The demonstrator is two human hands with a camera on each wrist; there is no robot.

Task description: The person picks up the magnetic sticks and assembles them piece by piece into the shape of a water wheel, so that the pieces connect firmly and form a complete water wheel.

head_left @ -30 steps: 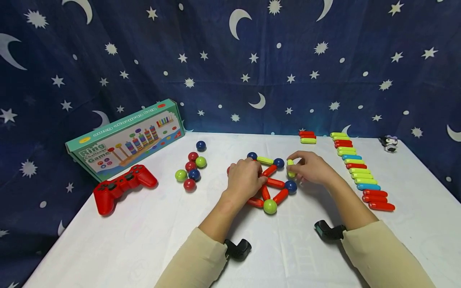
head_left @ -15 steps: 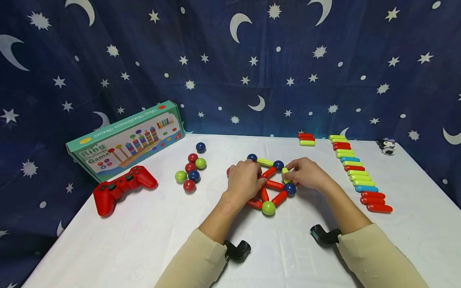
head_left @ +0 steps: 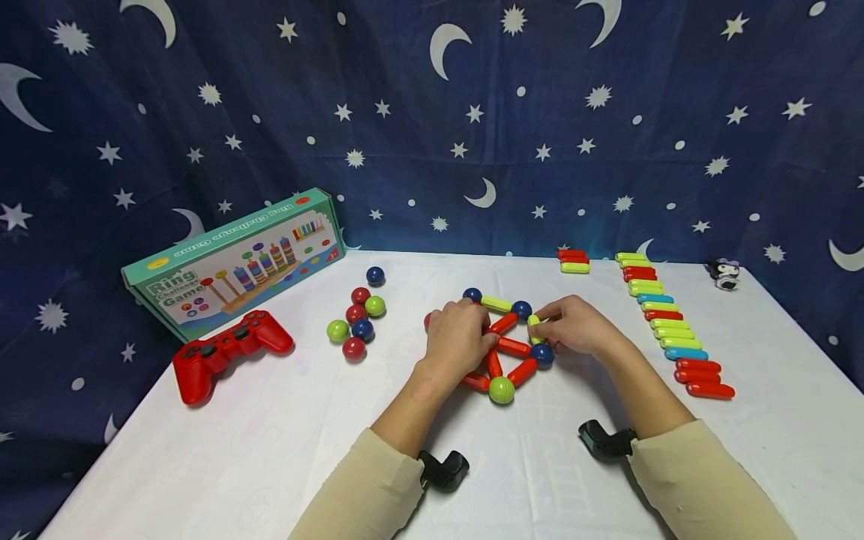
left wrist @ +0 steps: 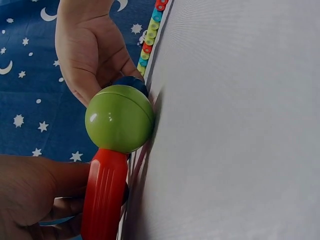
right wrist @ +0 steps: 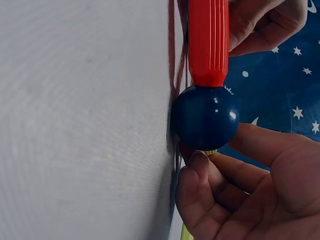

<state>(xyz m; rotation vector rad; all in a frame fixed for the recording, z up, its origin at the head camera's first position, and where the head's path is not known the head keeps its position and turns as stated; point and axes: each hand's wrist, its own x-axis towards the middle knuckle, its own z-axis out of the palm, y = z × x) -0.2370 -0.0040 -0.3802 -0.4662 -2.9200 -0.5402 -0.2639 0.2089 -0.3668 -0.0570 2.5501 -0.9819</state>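
White table (head_left: 270, 450) beneath two inward-angled hands (head_left: 459, 337) (head_left: 577, 326), fingers (head_left: 550, 308) on a ball-and-rod frame (head_left: 514, 347).

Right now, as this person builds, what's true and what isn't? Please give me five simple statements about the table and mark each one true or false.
1. The right hand pinches a yellow-green rod. True.
2. The left hand rests on the game controller. False: it is on the ball-and-rod structure.
3. The structure's ball nearest the person, the green ball, has red rods joined to it. True.
4. The loose balls are all red. False: they are red, green and blue.
5. The long column of loose rods at the right includes blue ones. True.
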